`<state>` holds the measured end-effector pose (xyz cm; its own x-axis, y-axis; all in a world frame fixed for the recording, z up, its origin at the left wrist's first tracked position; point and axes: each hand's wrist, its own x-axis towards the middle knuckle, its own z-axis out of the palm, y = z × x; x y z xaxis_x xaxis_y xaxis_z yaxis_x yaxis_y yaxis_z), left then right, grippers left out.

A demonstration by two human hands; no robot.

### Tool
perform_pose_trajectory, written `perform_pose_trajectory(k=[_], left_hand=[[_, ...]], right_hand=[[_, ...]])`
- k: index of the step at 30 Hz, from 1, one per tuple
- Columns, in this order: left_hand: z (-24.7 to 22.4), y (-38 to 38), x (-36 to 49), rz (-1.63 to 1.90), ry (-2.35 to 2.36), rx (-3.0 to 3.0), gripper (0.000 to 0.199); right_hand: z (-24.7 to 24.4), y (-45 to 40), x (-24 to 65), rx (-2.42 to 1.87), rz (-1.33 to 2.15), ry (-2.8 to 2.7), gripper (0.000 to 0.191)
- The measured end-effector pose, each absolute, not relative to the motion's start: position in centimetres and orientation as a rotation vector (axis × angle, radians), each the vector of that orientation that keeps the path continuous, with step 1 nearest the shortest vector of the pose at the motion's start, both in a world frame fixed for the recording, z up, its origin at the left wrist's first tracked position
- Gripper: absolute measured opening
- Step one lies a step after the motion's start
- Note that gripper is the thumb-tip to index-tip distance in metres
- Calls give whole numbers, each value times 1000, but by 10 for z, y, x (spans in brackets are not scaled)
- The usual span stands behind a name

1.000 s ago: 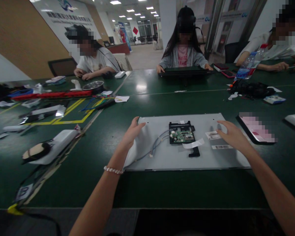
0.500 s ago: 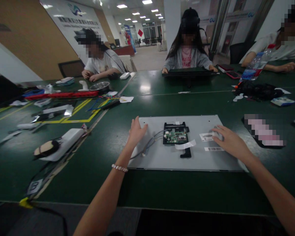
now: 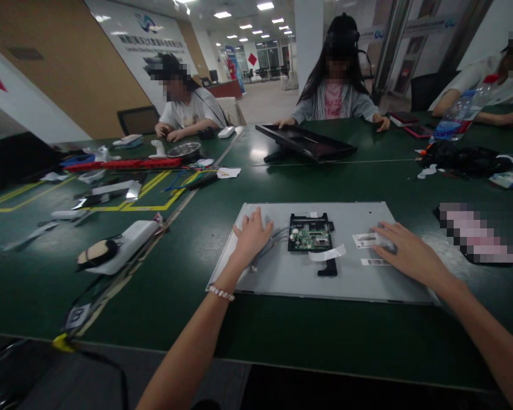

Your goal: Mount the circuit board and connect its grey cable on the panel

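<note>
A flat grey panel [image 3: 282, 279] lies on the green table in front of me. On its middle is a green circuit board [image 3: 310, 238] in a black bracket, with a white strip [image 3: 327, 253] across the bracket's lower part and grey cables [image 3: 268, 246] running off to the left. My left hand [image 3: 253, 234] is over the panel's left part beside the cables, fingers spread. Over the right part is my right hand [image 3: 399, 247], fingers apart, near two white labels [image 3: 363, 241]. Something clear and crumpled shows by its fingers; whether it is held is unclear.
Across the table [image 3: 154, 307], a person handles a tilted black screen [image 3: 308, 142]. A white device [image 3: 128, 245] and cables are at left, a phone [image 3: 474, 233] at right. Further back right are a bottle [image 3: 457, 117] and a black bundle [image 3: 465, 159]. Two other people sit nearby.
My left hand has moved inward over the panel, nearer the cables. The person opposite has swung the black screen over to a tilt, one hand now off it. The view has shifted slightly.
</note>
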<state>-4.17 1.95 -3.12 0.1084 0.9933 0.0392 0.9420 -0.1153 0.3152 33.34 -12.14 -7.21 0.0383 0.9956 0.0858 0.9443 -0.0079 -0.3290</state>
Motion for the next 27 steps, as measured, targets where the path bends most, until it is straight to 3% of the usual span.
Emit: perform_pose_trajectory(k=[10,27], left_hand=[[-22,10,-34,369,1990,2198,66],[-4,-33,-1,581,1661,2546,40]], right_hand=[[-74,-123,329,-1886,293,-2188,63],[-76,-121,276,-1879,120,-2237,64]])
